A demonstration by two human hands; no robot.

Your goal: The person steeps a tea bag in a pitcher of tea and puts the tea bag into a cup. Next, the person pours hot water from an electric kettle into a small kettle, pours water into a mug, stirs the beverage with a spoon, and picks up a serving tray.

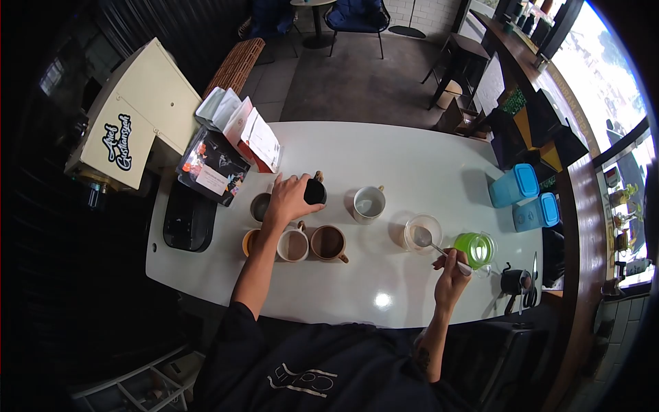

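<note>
My left hand is closed on the rim of a black mug, thumb on the near side and fingers on the far side. Around it stand a dark grey cup, an orange cup, a white mug and a brown mug. A grey-white mug stands farther right. In my right hand is a metal spoon, its bowl over a clear cup. A green cup stands just beyond that hand.
Bags and packets stand at the back left, beside a cream-coloured machine. Two blue lidded containers are at the right edge of the white table. A small black pitcher sits at the front right.
</note>
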